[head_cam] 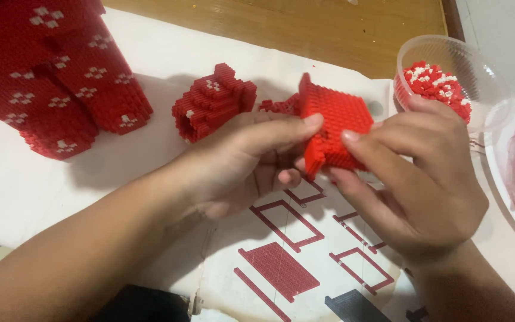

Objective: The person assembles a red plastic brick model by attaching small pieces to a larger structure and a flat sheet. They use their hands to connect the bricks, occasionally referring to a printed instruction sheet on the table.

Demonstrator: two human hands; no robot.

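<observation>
Holding a red block piece (335,128) up over the paper sheet (281,262), between both hands. Left hand (251,161) pinching it with thumb on top and fingers curled under. Right hand (418,179) gripping its other side, fingertips pressing the bumpy face. Looking light and stiff, made of tiny hard bricks, boxy with a flat studded wall. Probably snapping apart if squeezed hard, so gripping by the flat sides and edges seeming best, not by thin corners. Sitting just behind: a small red tube part (213,101) with a hole in it. Standing far left: a big red build (49,71) with little white flower dots. Resting near the right hand: a clear plastic cup (478,59) of loose red and white bits, and a white plate (508,161) with red bits. Lying under everything: a brown wood table (281,30)
</observation>
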